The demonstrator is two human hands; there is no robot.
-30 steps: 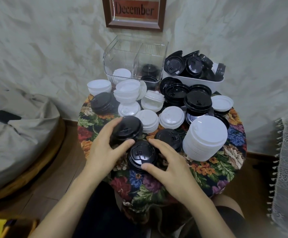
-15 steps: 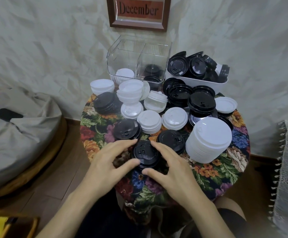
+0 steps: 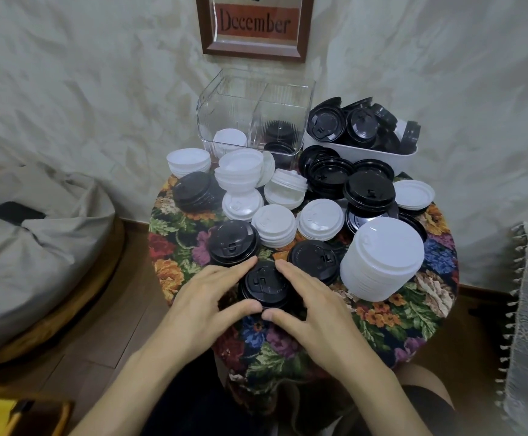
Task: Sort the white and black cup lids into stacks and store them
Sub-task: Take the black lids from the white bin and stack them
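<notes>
Fingers [image 3: 240, 267] of left hand [image 3: 206, 297] and right hand [image 3: 316, 306] cup the short stack of black plastic cup lids [image 3: 264, 283] at 6 o'clock on the floral-cloth round surface [image 3: 413, 313]. Likely light, thin, slick; stack shears easily. Grip rims at 9 and 3, low.

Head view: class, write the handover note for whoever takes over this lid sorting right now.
Hands: left hand and right hand together cup the near black stack on the table.
Done: several white and black stacks built; the clear box holds a few of each colour.
Left: stack the loose black lids in the white tub, then store the stacks, the tall white stack included.
</notes>
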